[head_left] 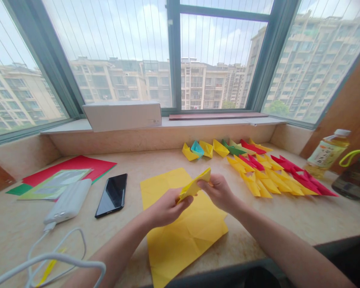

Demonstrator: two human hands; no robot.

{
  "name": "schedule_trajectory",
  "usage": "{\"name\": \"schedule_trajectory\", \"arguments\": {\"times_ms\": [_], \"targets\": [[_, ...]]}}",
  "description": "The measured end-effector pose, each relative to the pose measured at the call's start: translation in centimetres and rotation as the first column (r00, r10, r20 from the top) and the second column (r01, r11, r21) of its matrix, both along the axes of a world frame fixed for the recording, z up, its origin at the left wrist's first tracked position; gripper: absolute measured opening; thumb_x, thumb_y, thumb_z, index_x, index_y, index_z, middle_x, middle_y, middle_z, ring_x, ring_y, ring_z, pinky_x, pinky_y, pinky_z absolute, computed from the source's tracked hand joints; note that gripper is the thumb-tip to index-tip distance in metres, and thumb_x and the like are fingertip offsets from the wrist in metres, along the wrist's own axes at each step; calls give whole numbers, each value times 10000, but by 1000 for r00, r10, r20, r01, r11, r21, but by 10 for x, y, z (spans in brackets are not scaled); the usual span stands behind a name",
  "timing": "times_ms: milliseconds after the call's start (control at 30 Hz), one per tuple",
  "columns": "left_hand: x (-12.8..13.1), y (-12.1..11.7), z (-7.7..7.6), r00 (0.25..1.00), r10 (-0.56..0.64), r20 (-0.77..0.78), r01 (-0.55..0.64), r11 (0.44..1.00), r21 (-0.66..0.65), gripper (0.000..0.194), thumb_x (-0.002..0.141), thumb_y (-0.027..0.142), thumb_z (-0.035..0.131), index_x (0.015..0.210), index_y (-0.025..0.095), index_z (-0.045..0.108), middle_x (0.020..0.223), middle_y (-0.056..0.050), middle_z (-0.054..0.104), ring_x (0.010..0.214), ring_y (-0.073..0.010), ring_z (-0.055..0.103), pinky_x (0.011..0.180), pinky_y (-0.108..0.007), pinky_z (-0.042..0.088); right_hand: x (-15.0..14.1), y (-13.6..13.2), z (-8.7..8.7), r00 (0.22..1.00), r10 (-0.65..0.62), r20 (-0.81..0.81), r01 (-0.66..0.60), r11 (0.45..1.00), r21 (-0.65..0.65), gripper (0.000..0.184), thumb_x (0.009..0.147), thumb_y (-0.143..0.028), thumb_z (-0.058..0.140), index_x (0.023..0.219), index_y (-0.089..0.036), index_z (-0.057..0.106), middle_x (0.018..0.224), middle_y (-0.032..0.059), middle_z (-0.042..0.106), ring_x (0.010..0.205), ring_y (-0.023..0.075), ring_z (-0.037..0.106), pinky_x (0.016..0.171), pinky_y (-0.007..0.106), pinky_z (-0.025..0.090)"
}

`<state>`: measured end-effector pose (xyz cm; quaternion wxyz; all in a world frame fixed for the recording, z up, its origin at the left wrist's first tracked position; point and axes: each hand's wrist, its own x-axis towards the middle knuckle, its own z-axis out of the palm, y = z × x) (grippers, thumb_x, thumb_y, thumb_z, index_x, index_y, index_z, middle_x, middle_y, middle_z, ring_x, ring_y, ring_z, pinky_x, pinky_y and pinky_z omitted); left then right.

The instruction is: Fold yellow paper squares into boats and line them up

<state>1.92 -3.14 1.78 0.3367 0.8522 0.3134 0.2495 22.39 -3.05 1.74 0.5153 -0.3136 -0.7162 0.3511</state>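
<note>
A folded piece of yellow paper (pixel 195 185) is held up in both hands over the counter. My left hand (pixel 167 206) grips its lower left end, thumb in front. Closed on its right side is my right hand (pixel 216 192), with the thumb pressed to the paper. Below them a large creased yellow sheet (pixel 186 236) lies flat, partly hidden by my hands and left forearm. To the right stand or lie several folded paper shapes, among them a yellow paper boat (pixel 220 148), a blue one (pixel 197 149) and rows of yellow and red pieces (pixel 273 182).
A black phone (pixel 111 195), a white power bank (pixel 68 201) with a white cable (pixel 63 258), and red sheets (pixel 78 166) lie at left. A white box (pixel 123 116) sits on the sill. A drink bottle (pixel 328 152) and a dark bottle (pixel 354 180) stand at right.
</note>
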Motion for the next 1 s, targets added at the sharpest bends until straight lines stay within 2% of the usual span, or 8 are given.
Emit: {"name": "schedule_trajectory", "arguments": {"times_ms": [167, 267, 367, 533, 600, 700, 833, 1000], "targets": [[-9, 7, 2, 1000, 3, -21, 1, 987, 159, 273, 972, 376, 459, 1103, 226, 646, 989, -55, 701, 867, -216, 638, 801, -281, 463, 5, 0, 2, 992, 68, 104, -77, 993, 86, 226, 855, -420, 682, 952, -226, 745, 882, 43, 750, 844, 210, 693, 748, 316, 539], [-14, 13, -3, 986, 89, -144, -56, 974, 219, 285, 979, 372, 454, 1109, 231, 665, 1041, -71, 718, 920, -239, 658, 814, -297, 468, 7, 3, -2, 979, 52, 196, -82, 985, 150, 189, 907, -374, 632, 903, -236, 761, 863, 36, 764, 790, 185, 699, 725, 290, 530], [-13, 16, -9, 976, 90, -196, -42, 970, 240, 280, 985, 376, 458, 1035, 209, 677, 998, -69, 724, 889, -227, 666, 793, -296, 475, 8, 5, -5, 974, 7, 225, -54, 978, 203, 266, 956, -354, 559, 848, -225, 765, 826, 31, 769, 740, 162, 698, 699, 262, 520], [-11, 18, -13, 991, 123, -57, -106, 966, 234, 209, 951, 345, 556, 1092, 213, 637, 1017, -37, 727, 900, -194, 671, 797, -271, 473, 9, 6, -5, 978, -13, 210, -31, 979, 204, 251, 951, -367, 568, 890, -204, 749, 839, 32, 766, 717, 158, 684, 642, 240, 508], [-12, 17, -13, 984, 178, -32, -165, 957, 239, 241, 916, 361, 613, 1107, 215, 614, 945, -14, 728, 800, -175, 665, 723, -256, 463, 10, 7, -3, 968, -48, 246, -18, 967, 256, 246, 947, -366, 570, 874, -197, 733, 810, 32, 751, 702, 158, 666, 644, 246, 495], [-15, 17, -13, 975, 214, -53, -194, 948, 252, 202, 901, 388, 623, 958, 194, 614, 774, 10, 699, 651, -152, 626, 610, -235, 417, 13, 10, -3, 942, -83, 326, -43, 931, 361, 326, 967, -373, 522, 747, -188, 677, 689, 24, 693, 628, 145, 607, 648, 255, 460], [-17, 17, -11, 979, 147, -143, -107, 961, 254, 252, 958, 384, 528, 826, 180, 595, 676, 10, 679, 578, -132, 612, 554, -212, 368, 16, 12, -4, 905, -111, 411, -84, 900, 427, 452, 977, -422, 468, 602, -188, 559, 574, 9, 593, 556, 126, 515, 626, 257, 399], [-16, 15, -9, 962, 115, -247, -25, 940, 339, 341, 949, 447, 528, 746, 180, 585, 575, 24, 610, 501, -115, 540, 508, -214, 299, 16, 9, -7, 874, -78, 479, -131, 912, 389, 528, 1016, -432, 371, 559, -186, 471, 507, -9, 516, 463, 95, 416, 504, 238, 283]]}}
